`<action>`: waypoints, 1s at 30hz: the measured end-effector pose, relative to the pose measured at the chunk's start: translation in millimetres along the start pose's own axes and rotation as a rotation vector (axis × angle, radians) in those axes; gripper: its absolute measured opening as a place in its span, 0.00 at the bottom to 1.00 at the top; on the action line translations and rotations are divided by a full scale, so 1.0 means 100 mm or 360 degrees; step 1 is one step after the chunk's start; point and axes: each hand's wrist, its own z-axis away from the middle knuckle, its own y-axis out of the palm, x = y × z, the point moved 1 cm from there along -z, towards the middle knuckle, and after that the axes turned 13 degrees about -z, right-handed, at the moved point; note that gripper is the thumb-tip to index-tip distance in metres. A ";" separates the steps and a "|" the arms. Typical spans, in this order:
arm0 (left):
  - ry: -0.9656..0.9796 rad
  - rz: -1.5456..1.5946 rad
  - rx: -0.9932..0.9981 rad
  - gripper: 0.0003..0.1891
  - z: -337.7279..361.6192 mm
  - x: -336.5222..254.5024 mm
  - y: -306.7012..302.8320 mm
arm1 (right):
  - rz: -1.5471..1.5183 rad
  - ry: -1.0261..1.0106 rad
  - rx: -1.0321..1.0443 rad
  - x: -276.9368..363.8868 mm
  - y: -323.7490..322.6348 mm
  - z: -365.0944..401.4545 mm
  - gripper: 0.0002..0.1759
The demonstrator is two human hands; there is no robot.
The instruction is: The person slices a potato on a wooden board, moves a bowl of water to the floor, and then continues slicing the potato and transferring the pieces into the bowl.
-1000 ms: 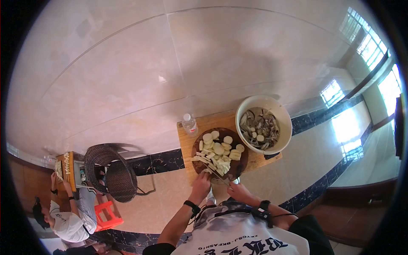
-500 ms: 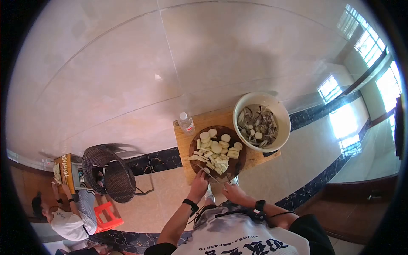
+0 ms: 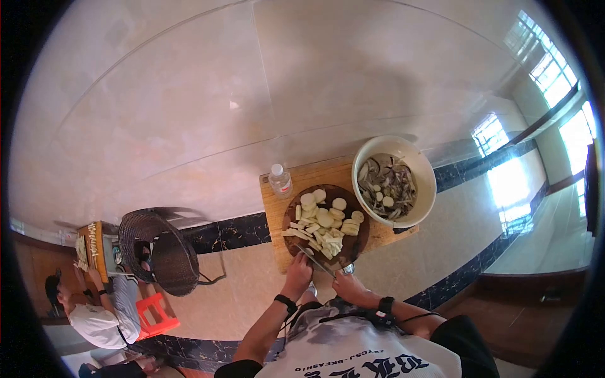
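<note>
Knife (image 3: pixel 317 262): one, grey, narrow from this angle, blade bright, handle mostly hidden in the fist. It sits over the near part of the round board (image 3: pixel 358 249), the landmark here. Long axis runs diagonally across the board's near side; tip points far-left, handle end near-right, just off the board's edge.

Right hand (image 3: pixel 348 286): near-right of the board, grip clenched around the knife handle. Left hand (image 3: pixel 299 269): at the board's near-left edge, fingers bent right beside the blade's tip end; cannot tell whether its grip has a piece.

Pale vegetable pieces (image 3: pixel 324 218): cream-white, smooth, on the board from its middle outward. Mix of round discs and cut sticks. Discs overlap, roughly ten show; sticks are heaped on the near-left half, too tangled to count.

One wooden surface (image 3: pixel 272 227) under the board. One clear bottle (image 3: pixel 280 183), white cap, upright, far-left of the board. One white bucket (image 3: pixel 428 189), far-right of the board and just beside it, holding dark-and-pale slices (image 3: pixel 397 176), uncountable, plus a few pale discs.

Well left of the board: one dark wicker chair (image 3: pixel 173 264), one red stool (image 3: pixel 157 320), one seated person (image 3: pixel 94 321) with both hands at a second surface (image 3: pixel 101 246).
</note>
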 end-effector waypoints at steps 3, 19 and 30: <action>-0.0031 0.0066 -0.0002 0.17 -0.03 -0.02 -0.10 | 0.0157 -0.0261 0.0091 -0.13 0.04 -0.10 0.15; 0.0130 -0.0106 0.0023 0.16 0.06 0.06 0.02 | -0.0008 -0.0217 -0.0126 -0.32 0.07 -0.15 0.15; 0.0155 -0.0058 -0.0016 0.13 0.06 0.09 -0.04 | 0.0030 -0.0397 0.0029 -0.08 -0.01 -0.07 0.15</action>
